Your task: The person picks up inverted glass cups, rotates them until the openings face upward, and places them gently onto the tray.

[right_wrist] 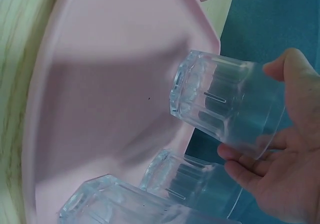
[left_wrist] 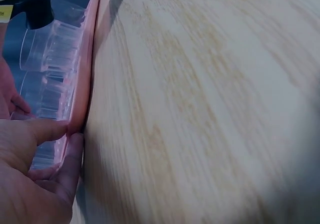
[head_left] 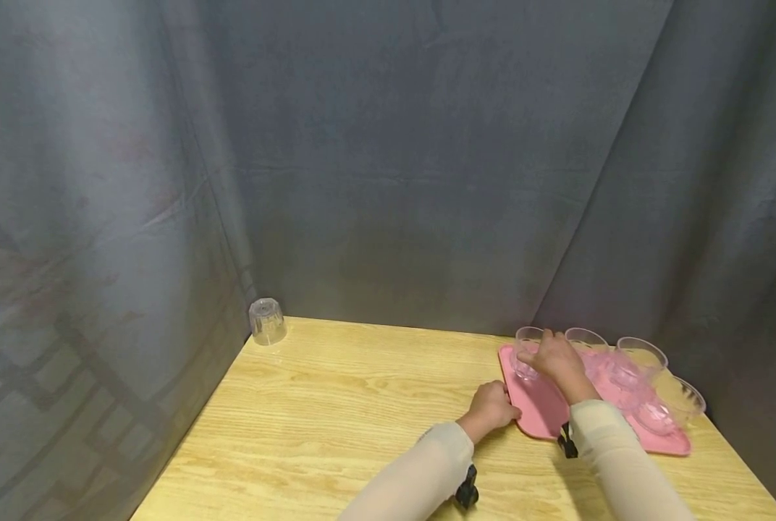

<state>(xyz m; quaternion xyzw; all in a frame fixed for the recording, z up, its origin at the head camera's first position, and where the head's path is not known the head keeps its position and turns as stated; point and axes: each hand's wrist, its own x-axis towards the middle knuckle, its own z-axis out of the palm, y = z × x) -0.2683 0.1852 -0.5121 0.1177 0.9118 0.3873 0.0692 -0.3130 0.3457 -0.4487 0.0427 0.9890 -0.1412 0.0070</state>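
Note:
A pink tray (head_left: 536, 407) lies on the wooden table at the right. My left hand (head_left: 492, 407) pinches its left edge, the thumb (left_wrist: 50, 130) over the rim and a finger beneath, as the left wrist view shows. At the tray's back left corner my right hand (head_left: 557, 356) grips a clear plastic cup (right_wrist: 225, 99) around its upper part, thumb on one side and fingers on the other. That cup stands mouth up, its faceted base at the tray surface. Beside it on the tray are more clear cups (head_left: 642, 357), also mouth up.
An upside-down clear cup (head_left: 267, 323) stands at the table's far left corner. Grey curtains (head_left: 388, 159) hang behind the table and along both sides. The rightmost cup (head_left: 682, 398) leans out over the tray's right edge in the head view.

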